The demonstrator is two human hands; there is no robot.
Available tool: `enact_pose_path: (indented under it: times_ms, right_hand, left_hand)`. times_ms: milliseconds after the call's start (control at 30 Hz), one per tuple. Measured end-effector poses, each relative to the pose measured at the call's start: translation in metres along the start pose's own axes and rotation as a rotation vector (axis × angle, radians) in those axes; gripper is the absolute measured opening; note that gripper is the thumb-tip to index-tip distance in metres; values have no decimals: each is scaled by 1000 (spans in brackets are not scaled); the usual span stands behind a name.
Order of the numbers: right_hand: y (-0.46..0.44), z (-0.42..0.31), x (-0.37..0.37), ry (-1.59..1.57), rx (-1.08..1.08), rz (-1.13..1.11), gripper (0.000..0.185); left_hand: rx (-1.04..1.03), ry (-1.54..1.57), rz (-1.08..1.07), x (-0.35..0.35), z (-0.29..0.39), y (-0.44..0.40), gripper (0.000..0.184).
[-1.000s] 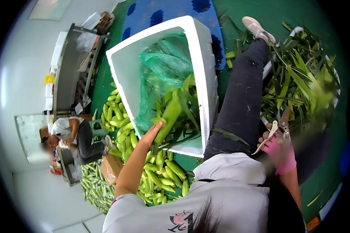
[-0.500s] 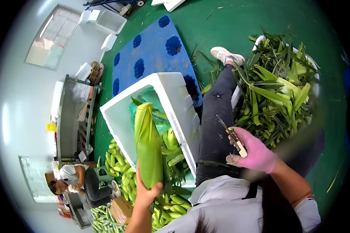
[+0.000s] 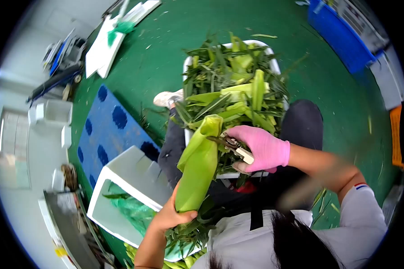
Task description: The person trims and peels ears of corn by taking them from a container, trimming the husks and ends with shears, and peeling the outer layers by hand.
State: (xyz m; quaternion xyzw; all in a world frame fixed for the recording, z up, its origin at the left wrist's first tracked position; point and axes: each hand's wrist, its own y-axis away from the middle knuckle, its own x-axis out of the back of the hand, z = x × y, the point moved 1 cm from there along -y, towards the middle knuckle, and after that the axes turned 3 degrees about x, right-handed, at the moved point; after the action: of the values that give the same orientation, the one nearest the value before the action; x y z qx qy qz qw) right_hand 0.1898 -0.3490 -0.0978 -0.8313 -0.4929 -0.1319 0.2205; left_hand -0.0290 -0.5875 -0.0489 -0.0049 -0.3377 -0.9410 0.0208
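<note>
An ear of corn (image 3: 194, 175) in its green husk stands nearly upright in my left hand (image 3: 173, 215), which grips its lower end with the thumb across the front. My right hand (image 3: 260, 150), in a pink glove, is closed around pruning shears (image 3: 235, 148) with cream-coloured handles. The dark blades point left and lie beside the upper part of the ear; whether they touch it I cannot tell. Behind the ear, between my legs, a white bin (image 3: 277, 67) is heaped with stripped green husks (image 3: 238, 96).
At my left a white foam box (image 3: 134, 172) holds green plastic film. Beyond it lies a blue pallet (image 3: 107, 130) on the green floor. More corn (image 3: 173, 264) shows at the bottom edge. A blue crate (image 3: 341, 38) is at the upper right, white foam boards (image 3: 105, 45) at the upper left.
My view has turned right. The ear has moved from over the foam box to in front of the husk bin, and the shears are now beside its top.
</note>
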Motion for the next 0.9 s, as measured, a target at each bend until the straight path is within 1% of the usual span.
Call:
enact_pose_path:
  times_ms: [33, 100, 133, 167, 233, 267, 300, 367, 433, 467, 500, 567, 600, 667, 700, 733, 767, 800, 833, 867, 900]
  right_hand:
    - [5, 1, 3, -29, -90, 7, 57]
    - [18, 11, 7, -105, -303, -64, 45]
    - [25, 16, 6, -149, -404, -104, 40]
    - [37, 25, 1, -511, -564, -69, 34]
    - [69, 41, -13, -1247, -834, -7, 25]
    - [76, 33, -11, -1410, -857, 8, 17]
    - [80, 26, -3, -1234, -815, 8, 19]
    - [72, -13, 36, -879, -714, -2, 22]
    - [54, -15, 60, -152, -206, 85, 35]
    - [41, -19, 73, 241, 3, 124, 49]
    - [24, -17, 77, 343, 218, 182, 55]
    - [3, -9, 79, 227, 151, -180, 68]
    - [1, -6, 81, 224, 157, -281, 68]
    - [5, -16, 95, -115, -269, -368, 67]
    - [15, -19, 101, -283, -491, -394, 67]
    - [33, -5, 99, -416, -465, -227, 70]
    - [52, 8, 97, -551, -416, -66, 74]
    - [71, 21, 95, -671, -345, 79, 78]
    - [83, 21, 94, -675, -372, 219, 80]
    - [94, 21, 93, -673, -394, 359, 81]
    - [103, 24, 90, -622, -382, 453, 78]
  left_hand:
    - [50, 70, -16, 8, -2, -11, 109]
    - [163, 216, -35, 16, 1, -31, 108]
    - [244, 366, -48, 9, 15, -32, 102]
    - [181, 439, -35, 10, 8, -42, 78]
    - [195, 520, -196, 31, -9, -61, 71]
    - [185, 560, -225, 37, -15, -66, 77]
    - [170, 599, -245, 47, -20, -71, 83]
    - [186, 526, -368, 62, -13, -73, 88]
    - [224, 265, -185, 34, 49, -69, 94]
    - [248, 137, -320, 32, 64, -80, 99]
    - [263, 9, -451, 33, 79, -90, 105]
    - [223, -145, -674, 18, 116, -106, 106]
    - [238, 27, -681, 15, 122, -113, 101]
    - [255, 365, -703, 13, 131, -128, 92]
    - [170, 514, -754, 17, 129, -132, 91]
    - [93, 669, -817, 21, 127, -137, 90]
    - [-91, 805, -916, 26, 121, -141, 91]
    - [-164, 379, -333, 9, 143, -121, 80]
    - [-203, 394, -120, 6, 125, -129, 57]
    - [-436, -74, 207, 5, 103, -140, 46]
    - [-644, -542, 535, 0, 82, -144, 35]
